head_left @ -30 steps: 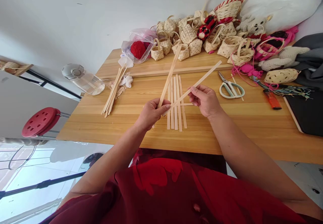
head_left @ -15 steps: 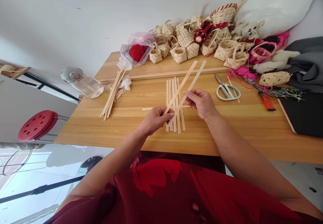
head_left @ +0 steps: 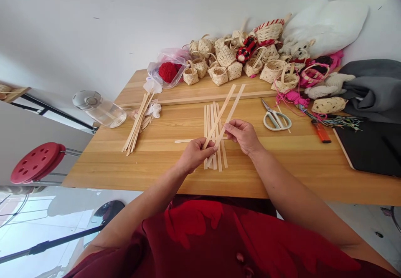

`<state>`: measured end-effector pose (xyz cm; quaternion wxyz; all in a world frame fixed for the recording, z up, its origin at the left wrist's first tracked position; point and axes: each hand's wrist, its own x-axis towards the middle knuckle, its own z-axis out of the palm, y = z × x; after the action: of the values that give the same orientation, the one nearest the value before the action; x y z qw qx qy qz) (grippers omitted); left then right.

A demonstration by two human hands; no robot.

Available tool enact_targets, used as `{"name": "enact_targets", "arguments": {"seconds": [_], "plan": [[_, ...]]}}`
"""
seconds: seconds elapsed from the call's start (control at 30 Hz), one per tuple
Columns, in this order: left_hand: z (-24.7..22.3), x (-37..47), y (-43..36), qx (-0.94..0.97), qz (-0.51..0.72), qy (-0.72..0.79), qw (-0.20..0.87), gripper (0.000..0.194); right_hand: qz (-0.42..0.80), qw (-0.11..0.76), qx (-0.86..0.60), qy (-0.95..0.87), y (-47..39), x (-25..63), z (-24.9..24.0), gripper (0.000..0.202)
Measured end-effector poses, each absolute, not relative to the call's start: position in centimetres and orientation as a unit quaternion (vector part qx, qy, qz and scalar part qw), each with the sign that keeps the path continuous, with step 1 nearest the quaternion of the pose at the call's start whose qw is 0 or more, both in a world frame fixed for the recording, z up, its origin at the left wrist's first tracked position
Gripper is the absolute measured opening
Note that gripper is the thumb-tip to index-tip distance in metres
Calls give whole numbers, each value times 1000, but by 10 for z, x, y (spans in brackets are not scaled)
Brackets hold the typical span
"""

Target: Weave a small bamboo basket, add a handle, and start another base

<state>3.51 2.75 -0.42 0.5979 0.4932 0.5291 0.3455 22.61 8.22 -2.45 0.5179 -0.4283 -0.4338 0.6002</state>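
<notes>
Two pale flat strips are raised above the table, slanting away to the right. My left hand [head_left: 198, 153] is closed on the lower part of the left strip [head_left: 226, 104], and its thumb also touches the right strip [head_left: 237, 100]. My right hand [head_left: 242, 136] pinches the right strip partway along. Beneath them several strips [head_left: 224, 157] lie side by side, pointing away from me, with a crosswise strip [head_left: 183, 141] among them. My hands partly hide where they cross.
Loose strips [head_left: 136, 123] and a clear bottle [head_left: 108, 111] are on the left. Scissors [head_left: 275, 119], an orange lighter [head_left: 321, 132] and a black tablet [head_left: 369, 144] lie right. Small woven baskets [head_left: 219, 76] and a bag with red yarn [head_left: 168, 72] line the back.
The view has shifted slightly, so the table appears lower. My right hand has slid a little down along its strip, nearer my left hand. Both hands keep their hold.
</notes>
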Motion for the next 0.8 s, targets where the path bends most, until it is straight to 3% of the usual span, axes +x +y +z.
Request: {"name": "enact_targets", "arguments": {"seconds": [0.47,0.8], "plan": [[-1,43,35,427,371,503,653,45,603,494,-414,-470,80,227,-24,29],[-1,50,40,431,379,523,630,37,621,468,-391,-492,79,225,-29,32]]}}
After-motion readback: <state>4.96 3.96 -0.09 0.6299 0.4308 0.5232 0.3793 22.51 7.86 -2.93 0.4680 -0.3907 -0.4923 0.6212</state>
